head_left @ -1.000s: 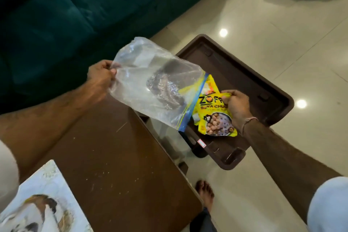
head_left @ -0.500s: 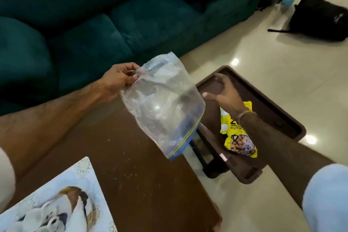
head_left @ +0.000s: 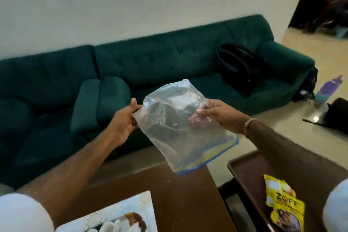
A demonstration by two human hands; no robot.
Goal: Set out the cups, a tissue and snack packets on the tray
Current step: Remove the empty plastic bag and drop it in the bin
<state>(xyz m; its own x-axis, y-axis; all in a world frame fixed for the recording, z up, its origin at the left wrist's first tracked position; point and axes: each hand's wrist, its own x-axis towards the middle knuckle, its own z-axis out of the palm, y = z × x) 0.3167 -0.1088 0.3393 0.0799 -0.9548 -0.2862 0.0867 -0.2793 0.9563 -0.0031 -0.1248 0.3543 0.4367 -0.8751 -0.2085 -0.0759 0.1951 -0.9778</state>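
A clear zip bag (head_left: 180,128) with a blue and yellow seal hangs upside down in the air in front of me, seal end down. My left hand (head_left: 125,121) pinches its left upper corner. My right hand (head_left: 216,115) grips its right upper side. The bag looks empty. A yellow snack packet (head_left: 284,205) lies flat on the dark brown tray (head_left: 243,175) at the lower right, partly hidden by my right arm.
A brown table (head_left: 178,203) lies below the bag, with a printed mat (head_left: 116,214) at its near left. A green sofa (head_left: 150,66) with a black backpack (head_left: 241,68) stands behind. A purple bottle (head_left: 327,88) and a black bag (head_left: 337,115) sit on the floor at right.
My right hand left the tray and took hold of the bag's right side. The view has tilted up toward the sofa. The snack packet stays on the tray.
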